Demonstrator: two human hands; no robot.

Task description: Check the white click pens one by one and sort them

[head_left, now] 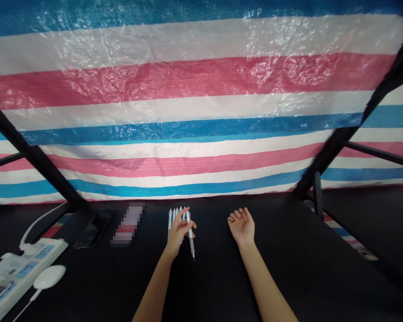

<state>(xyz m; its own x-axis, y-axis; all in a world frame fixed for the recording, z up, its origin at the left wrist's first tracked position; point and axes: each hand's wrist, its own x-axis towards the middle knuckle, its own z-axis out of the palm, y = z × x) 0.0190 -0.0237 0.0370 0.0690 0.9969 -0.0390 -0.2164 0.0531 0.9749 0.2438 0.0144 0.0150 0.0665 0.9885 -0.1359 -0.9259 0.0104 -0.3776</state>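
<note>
A white and grey pen (190,235) is held between the thumb and fingers of my left hand (180,230), its metal tip pointing down toward me. Behind and beside that hand, several similar pens (170,218) lie side by side on the black table (211,268), partly hidden by the fingers. To the right, my right hand (242,226) rests palm up with its fingers loosely curled and apart, nothing in it.
Left of the pens lie a pixelated flat item (128,225) and a dark phone (93,229). A white power strip (27,273) with plugs and a round white charger (49,276) is at the lower left. Black frame bars (325,156) and a striped sheet (201,107) stand behind.
</note>
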